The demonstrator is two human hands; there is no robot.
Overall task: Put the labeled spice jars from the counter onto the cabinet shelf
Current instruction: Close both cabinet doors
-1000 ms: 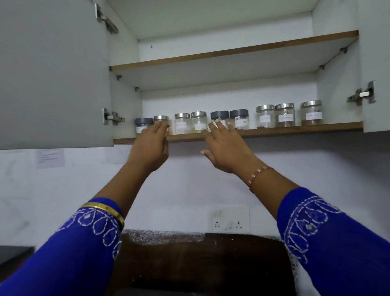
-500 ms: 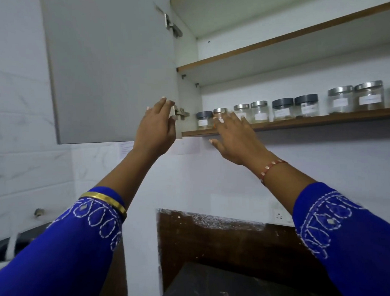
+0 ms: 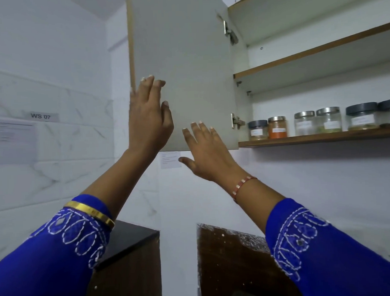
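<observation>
Cabinet shelf (image 3: 318,138) holds six spice jars (image 3: 277,127); two hands raised.

White marble-patterned wall tiles (image 3: 48,91) covered the left wall, carrying a small grey sign reading "WS 07" (image 3: 41,116) above a pale printed sheet (image 3: 15,140). A plain white back wall (image 3: 313,176) held a small white paper note (image 3: 170,160). Below stood a dark brown wooden cabinet with a black top (image 3: 131,242), and beside it a dark brown speckled panel (image 3: 232,258). The light was soft and even.
</observation>
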